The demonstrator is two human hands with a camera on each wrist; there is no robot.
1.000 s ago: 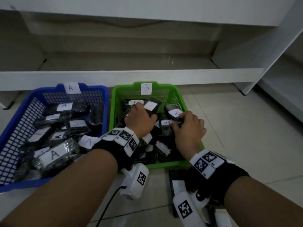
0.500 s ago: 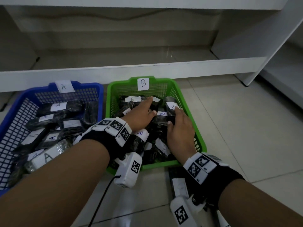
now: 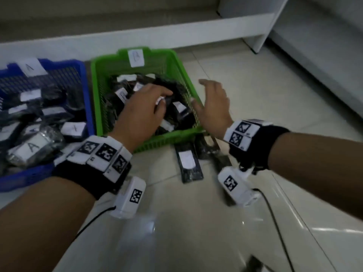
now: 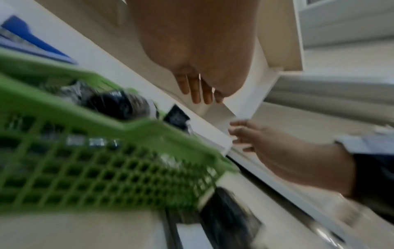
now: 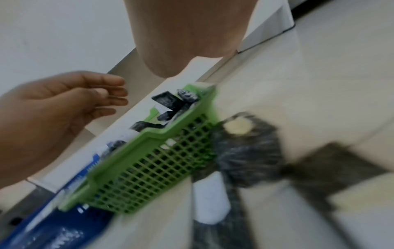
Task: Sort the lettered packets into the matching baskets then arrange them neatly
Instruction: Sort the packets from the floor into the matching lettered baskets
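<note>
The green basket (image 3: 182,75) with a "B" label (image 3: 136,57) holds several black packets (image 3: 177,109) with white tags. Beside it on the left, the blue basket (image 3: 83,91) with an "A" label (image 3: 31,66) holds several packets (image 3: 31,148) marked A. My left hand (image 3: 157,101) hovers over the green basket's packets with fingers (image 4: 198,91) relaxed, gripping nothing. My right hand (image 3: 206,95) is raised at the green basket's right rim, fingers straight and empty. Two black packets (image 3: 188,163) lie on the floor in front of the green basket.
A white shelf unit's bottom board (image 3: 137,38) runs just behind both baskets, and its upright (image 3: 261,30) stands at the back right. Glossy floor tiles (image 3: 255,75) stretch to the right and front. Cables (image 3: 275,216) trail from my wrist cameras.
Both hands have come up off the packets in the green basket. The right hand has swung right to the rim and opened. The head view has dropped toward the floor.
</note>
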